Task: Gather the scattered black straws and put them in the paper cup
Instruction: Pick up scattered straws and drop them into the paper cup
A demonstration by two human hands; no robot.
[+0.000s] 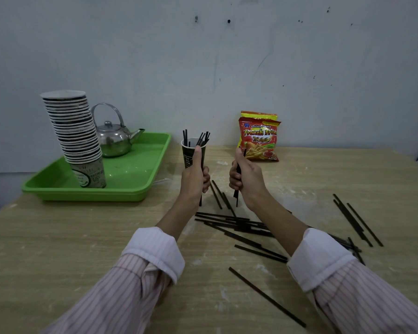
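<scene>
- Holding the paper cup (193, 153) at frame centre, our left hand (194, 178) is wrapped around it, thumb up its side; a few straws already stand inside.
- Our right hand (245, 178), just right of the cup, is closed on a small bundle of straws (237, 189).
- We risk tipping the light cup if the bundle strikes its rim.
- Straws could slip from our loose fist.
- Many black straws (239, 225) lie scattered lower right on the table (82, 237); some near the right edge could roll off.

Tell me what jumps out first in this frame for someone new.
Mid-table, the left hand grips a dark paper cup already holding straws, while the right hand clutches a few more. Black straws lie scattered across the table's right side; a green tray with stacked cups sits far left.
</scene>
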